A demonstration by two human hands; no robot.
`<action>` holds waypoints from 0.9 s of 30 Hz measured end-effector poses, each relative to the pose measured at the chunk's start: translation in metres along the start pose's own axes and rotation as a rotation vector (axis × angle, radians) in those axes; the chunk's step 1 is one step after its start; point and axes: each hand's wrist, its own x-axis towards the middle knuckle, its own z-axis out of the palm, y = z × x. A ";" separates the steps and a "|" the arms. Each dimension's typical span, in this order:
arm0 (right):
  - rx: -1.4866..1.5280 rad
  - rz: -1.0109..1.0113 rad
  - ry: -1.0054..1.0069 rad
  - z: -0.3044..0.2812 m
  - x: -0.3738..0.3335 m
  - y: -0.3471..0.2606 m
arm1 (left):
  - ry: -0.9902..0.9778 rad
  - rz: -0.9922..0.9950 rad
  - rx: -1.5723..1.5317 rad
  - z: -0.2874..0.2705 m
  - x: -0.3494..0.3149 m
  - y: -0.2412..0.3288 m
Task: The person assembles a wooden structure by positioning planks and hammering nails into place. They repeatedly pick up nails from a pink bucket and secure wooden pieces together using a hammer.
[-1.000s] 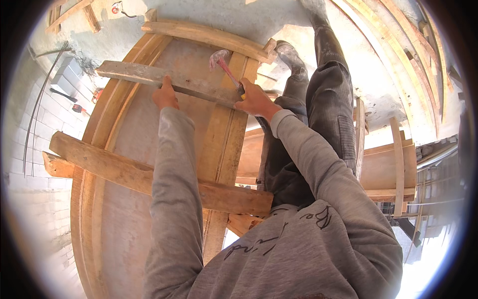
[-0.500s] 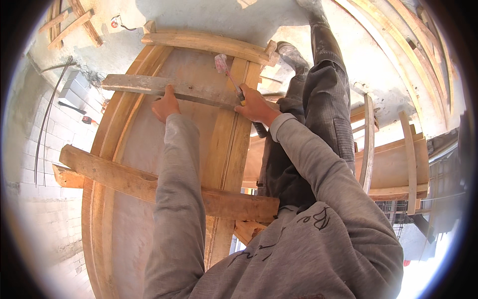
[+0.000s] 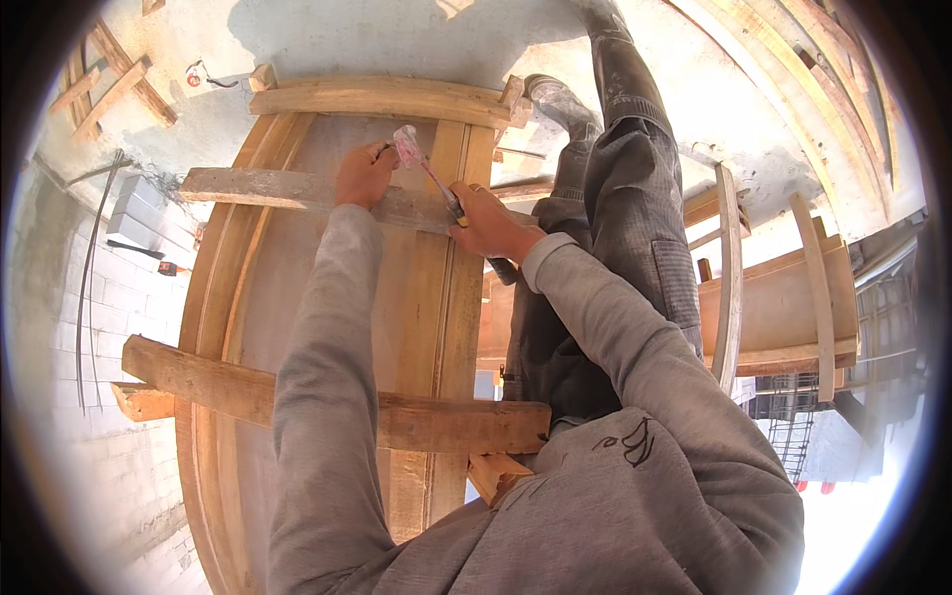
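Observation:
In my right hand (image 3: 483,220) is a hammer (image 3: 436,180) with a black and yellow grip, its pale, pink-stained head up and to the left. My left hand (image 3: 364,178) is closed, fingertips pinched close beside the hammer head. A small dark bit shows at those fingertips, too small to name. Both hands are over a weathered grey plank (image 3: 248,186), which lies across a long wooden formwork panel (image 3: 317,288) with timber side rails. My right hand is by the rail nearest my legs.
A brown crosspiece (image 3: 466,424) spans the panel nearer to me, and another timber (image 3: 387,98) crosses its far end. My legs (image 3: 635,198) are on the right. Grey blocks (image 3: 139,213) stand at left, and further boards (image 3: 729,278) at right.
My left hand has left its place on the plank and come up and right to the hammer head, its fingers now pinched. The right hand keeps its hold on the hammer. The view has shifted slightly.

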 end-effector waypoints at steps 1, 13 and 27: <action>-0.003 -0.005 0.001 0.000 0.006 -0.002 | -0.038 -0.023 0.016 0.001 0.000 -0.008; -0.053 0.077 -0.076 0.023 0.000 -0.031 | -0.045 0.078 0.203 -0.013 -0.027 -0.029; 0.058 0.097 0.050 0.027 0.000 -0.020 | -0.115 0.222 -0.114 -0.002 -0.014 -0.058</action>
